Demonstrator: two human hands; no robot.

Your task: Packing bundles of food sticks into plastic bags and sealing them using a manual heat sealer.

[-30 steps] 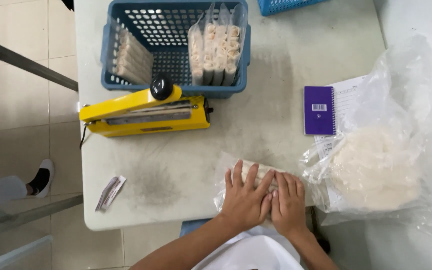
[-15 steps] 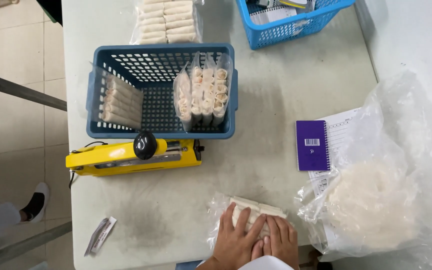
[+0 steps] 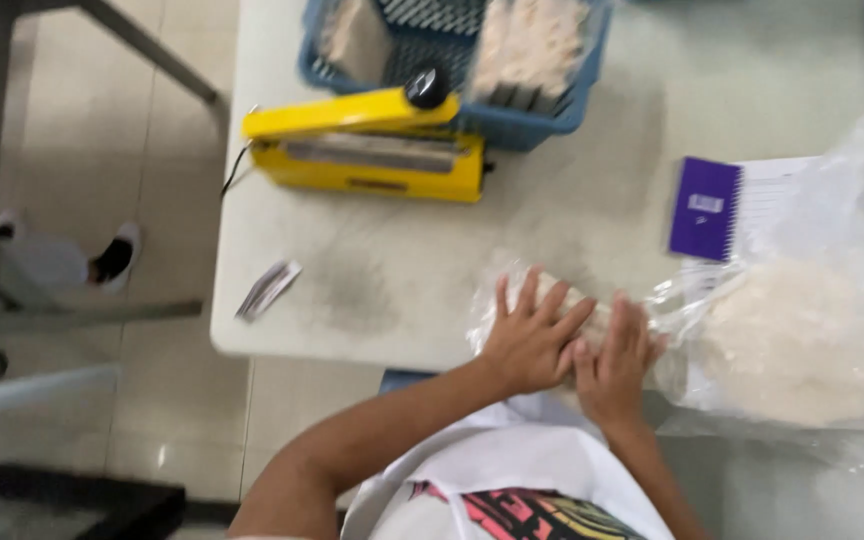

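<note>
Your hands (image 3: 572,350) lay on the bag of rolls (image 3: 552,300); the sealer (image 3: 372,150) stood behind it, before the basket (image 3: 552,105).

— What is pressed under the hands?

— A clear plastic bag of pale rolls (image 3: 552,295) is seen lying flat at the near edge of the white table (image 3: 592,215).

— How is it covered?

— It is largely hidden; only its far part and the crinkled plastic are shown. The rolls are laid side by side, blurred.
</note>
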